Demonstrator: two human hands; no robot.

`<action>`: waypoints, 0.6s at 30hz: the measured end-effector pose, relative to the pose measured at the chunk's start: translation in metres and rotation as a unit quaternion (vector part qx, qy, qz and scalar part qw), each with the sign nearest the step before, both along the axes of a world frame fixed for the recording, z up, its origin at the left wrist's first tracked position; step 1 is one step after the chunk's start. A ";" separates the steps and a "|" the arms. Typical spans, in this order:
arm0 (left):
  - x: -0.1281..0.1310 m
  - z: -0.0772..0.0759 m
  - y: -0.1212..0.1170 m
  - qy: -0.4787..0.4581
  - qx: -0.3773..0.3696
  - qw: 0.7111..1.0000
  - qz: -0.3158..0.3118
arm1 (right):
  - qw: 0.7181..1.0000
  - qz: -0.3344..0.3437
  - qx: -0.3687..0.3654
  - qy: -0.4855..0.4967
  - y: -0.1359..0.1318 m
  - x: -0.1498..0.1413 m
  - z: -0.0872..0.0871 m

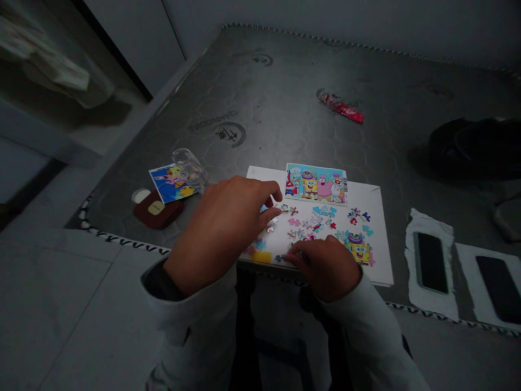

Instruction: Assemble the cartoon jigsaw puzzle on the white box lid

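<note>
The right hand (325, 269) has its fingertips (293, 256) bunched low against the scattered jigsaw pieces (313, 222) (whether one is pinched between them is too small to tell). The left hand (220, 233) hovers just over the same pieces, its fingers (271, 191) loosely curved and open, gripping nothing. The pieces lie on a white board (380, 244). A cartoon picture card (315, 183) sits along its far edge, while a second card (169, 183), a clear plastic box (190, 171) and a brown coaster (157, 212) lie beyond its left side. Two dark phones (431, 262) rest on white paper (411, 282) right of the board, and a red wrapper (340, 107) lies well beyond it.
</note>
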State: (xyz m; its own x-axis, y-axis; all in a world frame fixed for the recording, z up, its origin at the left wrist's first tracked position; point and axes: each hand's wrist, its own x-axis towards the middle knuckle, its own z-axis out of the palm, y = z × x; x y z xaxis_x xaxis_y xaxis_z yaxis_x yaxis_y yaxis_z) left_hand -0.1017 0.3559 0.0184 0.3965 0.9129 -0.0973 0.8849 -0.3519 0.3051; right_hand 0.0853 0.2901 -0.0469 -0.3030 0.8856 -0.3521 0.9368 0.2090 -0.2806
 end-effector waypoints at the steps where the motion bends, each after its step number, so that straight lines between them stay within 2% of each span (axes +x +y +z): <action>1: -0.003 -0.001 0.000 -0.001 0.000 1.000 0.004 | 1.000 0.001 0.007 -0.004 0.002 -0.003 0.000; 6: -0.017 -0.003 0.001 -0.011 -0.002 1.000 0.018 | 0.998 -0.004 0.066 0.016 0.011 -0.010 -0.003; 10: -0.024 -0.005 0.002 -0.002 -0.007 1.000 0.027 | 0.992 0.015 0.114 0.044 0.010 -0.001 -0.003; 15: -0.032 -0.012 0.005 0.011 -0.007 0.998 0.057 | 0.975 -0.080 0.203 0.053 -0.007 0.041 0.002; 18: -0.034 -0.014 0.006 0.017 -0.020 0.997 0.071 | 0.967 -0.126 0.220 0.038 -0.016 0.077 0.001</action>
State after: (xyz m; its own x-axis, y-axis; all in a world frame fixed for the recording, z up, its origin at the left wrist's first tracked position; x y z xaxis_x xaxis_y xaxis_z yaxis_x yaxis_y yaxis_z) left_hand -0.1355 0.3621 0.0043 0.2596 0.9546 -0.1461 0.9351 -0.2107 0.2850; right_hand 0.1622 0.2737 -0.0459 -0.0693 0.9935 0.0905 0.9537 0.0926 -0.2861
